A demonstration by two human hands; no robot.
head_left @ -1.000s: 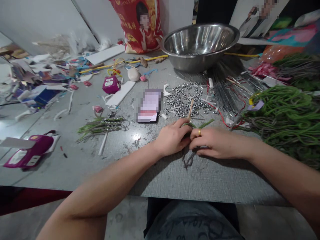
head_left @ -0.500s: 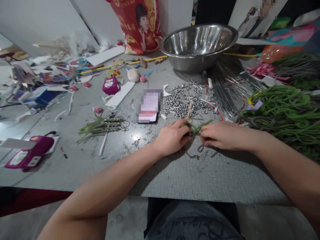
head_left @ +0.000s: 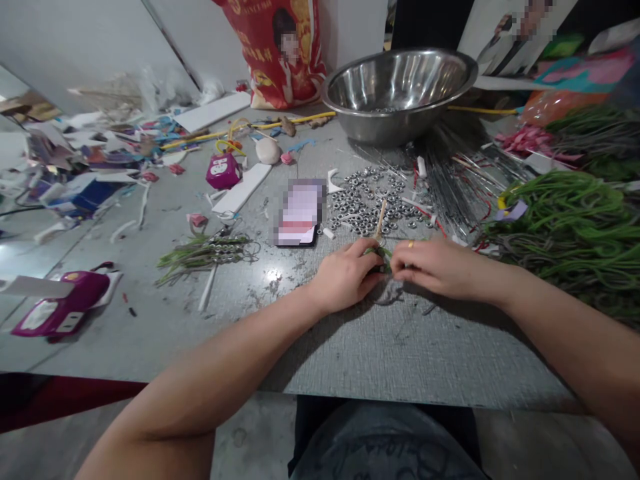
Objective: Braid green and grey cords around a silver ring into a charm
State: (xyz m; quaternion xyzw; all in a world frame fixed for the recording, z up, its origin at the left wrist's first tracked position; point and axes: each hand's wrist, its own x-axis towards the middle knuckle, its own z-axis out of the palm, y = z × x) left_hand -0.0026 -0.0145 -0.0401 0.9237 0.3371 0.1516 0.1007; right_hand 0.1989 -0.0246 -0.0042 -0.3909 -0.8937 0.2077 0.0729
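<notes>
1. Left hand (head_left: 347, 279): resting at the near middle of the grey table (head_left: 325, 363), fingers bent and drawn in around a length of green and grey cord (head_left: 384, 253). Exact seat of the thumb hidden from above.
2. Right hand (head_left: 430, 267): just beside the left one, fingers curled, tips brought nearly together at the same cord. Cannot tell which strand sits in the pinch. Gold-coloured ring (head_left: 411, 245) on one finger.
3. Cord: between both hands, green part showing in the narrow gap at the fingertips, grey loop (head_left: 389, 292) blurred and lying out on the near side.
4. Wooden stick (head_left: 381, 219): just beyond the left fingertips, slanting up and away. Cannot tell whether gripped.
5. Past the fingers: many small silver rings (head_left: 367, 200), scattered loosely, with a phone (head_left: 299, 212) at their left edge.
6. To the right: a large heap of green and grey cords (head_left: 565, 233), near the right forearm, and a spread of thin metal rods (head_left: 443, 183).
7. To the left: a small green bundle (head_left: 193, 259) and a purple power strip (head_left: 65, 303).
8. At the back: a steel bowl (head_left: 400, 93) beside a red bag (head_left: 285, 60).
</notes>
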